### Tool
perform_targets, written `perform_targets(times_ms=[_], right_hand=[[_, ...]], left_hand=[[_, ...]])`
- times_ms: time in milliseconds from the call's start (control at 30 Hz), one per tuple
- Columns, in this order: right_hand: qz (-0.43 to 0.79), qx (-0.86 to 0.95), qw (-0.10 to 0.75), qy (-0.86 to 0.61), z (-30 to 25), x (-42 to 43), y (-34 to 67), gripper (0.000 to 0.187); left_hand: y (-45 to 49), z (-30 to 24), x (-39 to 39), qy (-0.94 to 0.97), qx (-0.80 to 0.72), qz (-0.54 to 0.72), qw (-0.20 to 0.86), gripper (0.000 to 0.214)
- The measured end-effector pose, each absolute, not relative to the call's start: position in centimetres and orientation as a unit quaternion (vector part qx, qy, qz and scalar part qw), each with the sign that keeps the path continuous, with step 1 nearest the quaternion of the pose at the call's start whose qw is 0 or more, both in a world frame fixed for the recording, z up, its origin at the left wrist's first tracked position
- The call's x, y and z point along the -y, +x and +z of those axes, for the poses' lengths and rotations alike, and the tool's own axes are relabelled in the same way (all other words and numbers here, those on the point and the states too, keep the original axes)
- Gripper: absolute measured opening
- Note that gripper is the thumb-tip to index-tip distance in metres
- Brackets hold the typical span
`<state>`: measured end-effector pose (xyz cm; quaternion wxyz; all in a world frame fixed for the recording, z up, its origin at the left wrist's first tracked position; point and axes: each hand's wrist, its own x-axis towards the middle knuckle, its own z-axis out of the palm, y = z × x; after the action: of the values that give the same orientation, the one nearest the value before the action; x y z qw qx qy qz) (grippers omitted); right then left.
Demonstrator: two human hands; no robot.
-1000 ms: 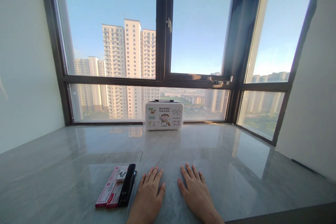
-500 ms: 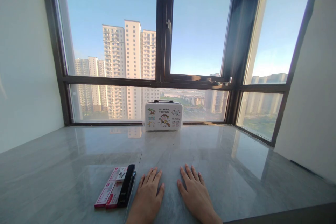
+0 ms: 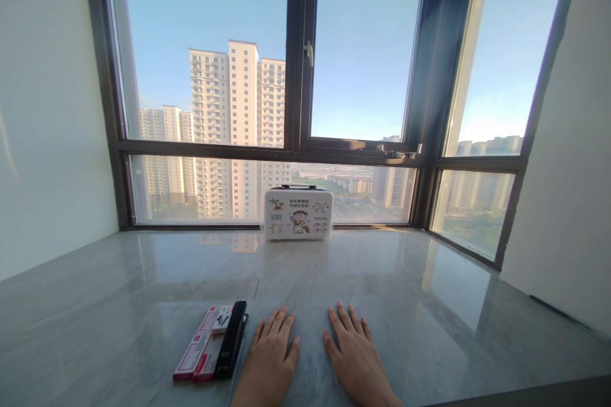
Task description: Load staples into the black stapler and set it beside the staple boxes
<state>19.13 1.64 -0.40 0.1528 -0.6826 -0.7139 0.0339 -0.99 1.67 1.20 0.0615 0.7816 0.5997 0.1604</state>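
Note:
My left hand lies palm down on the grey marble sill, fingers stretched out and holding nothing. Just left of it is a black stapler, lying lengthwise against several small red-and-white boxes. One smaller box at the far end carries a picture of a stapler. My right hand also rests flat on the sill, fingers slightly spread, with nothing in it. A gap of bare marble separates the two hands.
A white case with cartoon prints and a dark top handle stands upright against the window frame. White walls flank the sill on both sides. The sill's front edge shows at the lower right.
The whole view has shifted very slightly, with the scene sitting a little lower. Both hands, the stapler, the boxes and the case keep their places on the sill.

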Motion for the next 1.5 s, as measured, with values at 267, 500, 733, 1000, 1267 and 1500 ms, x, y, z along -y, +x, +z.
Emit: perform_targets(times_ms=[267, 500, 733, 1000, 1267, 1500], right_hand=[[0.035, 0.714, 0.153, -0.682, -0.2, -1.3, 19.0, 0.062], [0.027, 0.715, 0.147, -0.683, -0.5, -1.4, 19.0, 0.062], [0.021, 0.714, 0.141, -0.686, -0.7, -1.4, 18.8, 0.062], [0.022, 0.714, 0.142, -0.685, -0.7, -1.1, 18.6, 0.061], [0.021, 0.715, 0.146, -0.684, -0.8, -0.5, 18.7, 0.060], [0.015, 0.728, 0.137, -0.672, -1.7, -0.4, 18.8, 0.062]], left_hand=[[-1.0, 1.4, -1.7, 0.781, -0.602, 0.155, 0.064, 0.056], [-1.2, 1.2, -1.7, 0.782, -0.600, 0.158, 0.063, 0.056], [-1.2, 1.0, -1.7, 0.783, -0.597, 0.165, 0.059, 0.056], [-1.4, 0.7, -1.7, 0.787, -0.593, 0.165, 0.049, 0.059], [-1.2, -0.4, -1.6, 0.803, -0.580, 0.133, 0.019, 0.064], [-1.5, -1.2, -1.9, 0.799, -0.582, 0.153, 0.012, 0.066]])
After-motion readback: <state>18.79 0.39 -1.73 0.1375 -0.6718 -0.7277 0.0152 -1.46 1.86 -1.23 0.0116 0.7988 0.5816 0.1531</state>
